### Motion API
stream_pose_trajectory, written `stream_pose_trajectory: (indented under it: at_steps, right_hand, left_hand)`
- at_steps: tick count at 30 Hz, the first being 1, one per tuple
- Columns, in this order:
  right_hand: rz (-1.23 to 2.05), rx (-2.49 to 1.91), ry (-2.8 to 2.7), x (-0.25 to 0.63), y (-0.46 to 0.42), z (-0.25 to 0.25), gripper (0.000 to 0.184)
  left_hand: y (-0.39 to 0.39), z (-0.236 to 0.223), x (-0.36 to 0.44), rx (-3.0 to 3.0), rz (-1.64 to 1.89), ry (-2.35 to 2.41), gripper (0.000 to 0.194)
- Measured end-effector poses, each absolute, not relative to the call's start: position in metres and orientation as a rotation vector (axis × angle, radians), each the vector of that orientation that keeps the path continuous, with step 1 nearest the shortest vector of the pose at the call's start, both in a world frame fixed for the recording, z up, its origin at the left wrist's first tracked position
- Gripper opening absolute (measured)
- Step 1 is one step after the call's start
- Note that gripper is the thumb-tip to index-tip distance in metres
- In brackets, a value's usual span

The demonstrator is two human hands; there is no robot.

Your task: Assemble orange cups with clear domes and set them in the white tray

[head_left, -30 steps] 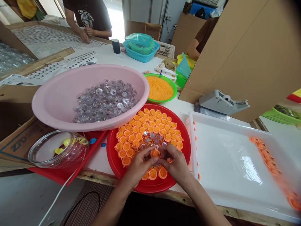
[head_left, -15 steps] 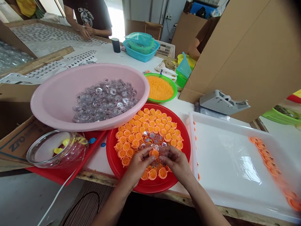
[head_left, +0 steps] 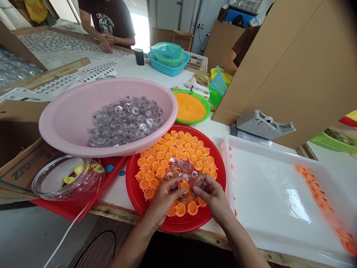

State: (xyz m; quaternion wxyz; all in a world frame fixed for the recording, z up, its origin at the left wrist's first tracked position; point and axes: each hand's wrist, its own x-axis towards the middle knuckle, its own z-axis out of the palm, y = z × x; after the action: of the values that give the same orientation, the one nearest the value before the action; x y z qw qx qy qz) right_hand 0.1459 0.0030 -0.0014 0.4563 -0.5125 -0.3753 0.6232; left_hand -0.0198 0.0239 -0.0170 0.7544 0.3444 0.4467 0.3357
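Over a red round tray (head_left: 132, 197), my left hand (head_left: 164, 199) pinches a small orange round cup (head_left: 184, 187) with side tabs between thumb and fingers. My right hand (head_left: 209, 193) is just right of it, its thumb and fingertips drawn together; whatever they hold is too small to make out. Many similar orange cups (head_left: 150, 175) filled with orange bits cover the tray around both hands. Clear plastic discs (head_left: 181, 163) and loose orange beads lie in the middle of the tray, partly hidden by my hands.
A pink basin (head_left: 64, 123) of clear capsules overlaps the tray's back left. Behind is a green bowl (head_left: 206, 115) of orange beads. A white tray (head_left: 264, 193) with orange pieces along its sides stands right, near a tape dispenser (head_left: 264, 124). A glass jar (head_left: 41, 182) sits left. Another person (head_left: 114, 22) stands across.
My right hand has drawn slightly away from the orange cup, leaving a small gap. My left hand still holds the cup, which shows more of its face. The view has shifted slightly.
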Motion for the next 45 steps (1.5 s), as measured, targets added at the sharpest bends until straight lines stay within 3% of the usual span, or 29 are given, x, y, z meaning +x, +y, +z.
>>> stream_pose_trajectory:
  at_steps: [7, 15, 21, 35, 45]
  right_hand:
    - [1.562, -1.296, -0.886, 0.150, 0.002, -0.004, 0.017]
    - [1.378, -1.456, -1.078, 0.156, 0.005, -0.008, 0.010]
    - [1.446, -1.435, -1.024, 0.154, 0.008, -0.003, 0.021]
    - [1.446, -1.433, -1.145, 0.152, 0.005, -0.007, 0.024]
    - [1.503, -1.448, -0.940, 0.159, 0.003, -0.012, 0.024]
  left_hand:
    - [0.023, -0.017, -0.018, 0.729, 0.718, 0.976, 0.043]
    - [0.022, -0.020, -0.018, 0.749, 0.745, 0.966, 0.042]
    - [0.023, -0.026, -0.014, 0.790, 0.777, 0.956, 0.041]
    - [0.022, -0.023, -0.012, 0.802, 0.753, 0.904, 0.043]
    - [0.019, -0.037, -0.012, 0.798, 0.754, 0.979, 0.042]
